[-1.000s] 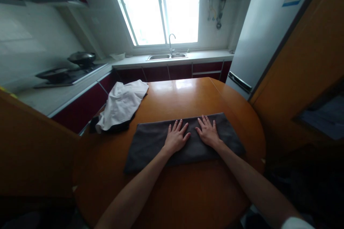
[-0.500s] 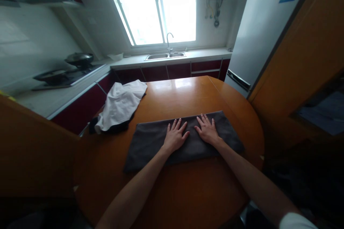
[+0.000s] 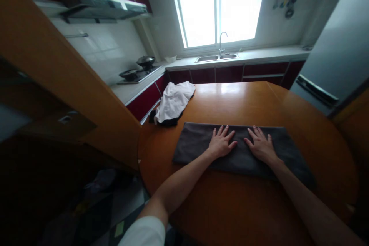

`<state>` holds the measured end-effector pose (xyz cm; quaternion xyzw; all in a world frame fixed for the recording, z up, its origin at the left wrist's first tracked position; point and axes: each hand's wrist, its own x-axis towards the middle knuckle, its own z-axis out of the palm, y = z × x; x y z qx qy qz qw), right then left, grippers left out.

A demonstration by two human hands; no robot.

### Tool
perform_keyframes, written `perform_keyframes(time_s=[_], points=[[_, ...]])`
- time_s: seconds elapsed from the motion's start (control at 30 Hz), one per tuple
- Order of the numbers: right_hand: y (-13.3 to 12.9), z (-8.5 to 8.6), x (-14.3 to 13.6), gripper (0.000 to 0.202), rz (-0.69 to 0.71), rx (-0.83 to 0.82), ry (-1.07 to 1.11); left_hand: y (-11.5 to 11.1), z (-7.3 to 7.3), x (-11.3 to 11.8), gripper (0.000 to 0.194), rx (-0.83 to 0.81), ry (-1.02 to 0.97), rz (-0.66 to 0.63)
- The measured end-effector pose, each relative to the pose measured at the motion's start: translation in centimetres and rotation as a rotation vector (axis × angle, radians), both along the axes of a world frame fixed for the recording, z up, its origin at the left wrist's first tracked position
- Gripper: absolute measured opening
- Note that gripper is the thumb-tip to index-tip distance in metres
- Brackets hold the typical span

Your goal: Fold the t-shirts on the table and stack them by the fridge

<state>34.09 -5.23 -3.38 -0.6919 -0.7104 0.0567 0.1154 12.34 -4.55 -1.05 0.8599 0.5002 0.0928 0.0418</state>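
Observation:
A dark grey folded cloth (image 3: 196, 146) lies flat as a long rectangle on the wooden table (image 3: 242, 103). My left hand (image 3: 221, 143) rests palm down on its middle, fingers spread. To the right of it, my right hand (image 3: 261, 145) also presses flat on the cloth with fingers apart. Neither hand grips anything. Beyond the cloth, at the table's far left edge, a crumpled white garment (image 3: 174, 102) lies over a black cloth (image 3: 170, 122).
Behind the table a counter holds a double sink (image 3: 207, 58) with a tap below the window. On the left, a stove carries a lidded pot (image 3: 145, 60) and a pan (image 3: 128, 74). A fridge (image 3: 331, 54) stands on the right.
The camera view has turned to the left, so everything appears farther right. Both hands remain flat and spread on the grey cloth, in nearly the same spots.

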Motion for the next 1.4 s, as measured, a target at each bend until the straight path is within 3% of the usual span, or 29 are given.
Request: perform_keyframes(time_s=[0.17,0.43,0.67,0.8,0.97,1.1,1.3,1.4], points=[[0.3,-0.7,0.4,0.063,0.019,0.025,-0.012,-0.2,0.0,0.0,0.066,0.003,0.001,0.006],[0.3,-0.2,0.4,0.063,0.012,0.004,-0.010,0.1,0.0,0.0,0.065,-0.010,-0.006,0.001],[0.1,1.1,0.0,0.060,0.009,-0.023,0.052,0.4,0.2,0.0,0.064,-0.019,-0.007,0.000],[-0.1,2.5,0.2,0.057,-0.013,0.042,0.183,0.7,1.1,-0.2,0.057,-0.033,-0.075,0.014],[-1.2,4.0,2.6,0.053,-0.056,0.229,0.328,-0.1,3.4,-2.9,0.051,-0.054,-0.190,-0.034],[-2.9,4.4,6.1,0.052,-0.178,0.317,0.355,-1.7,4.6,-6.0,0.045,0.053,-0.344,0.053],[-5.5,2.8,11.3,0.056,-0.507,0.224,0.249,-3.7,3.5,-9.0,0.037,0.191,-0.503,0.244],[-6.2,1.6,12.7,0.053,-0.544,0.111,0.271,-4.4,2.6,-10.7,0.035,0.213,-0.510,0.297]])
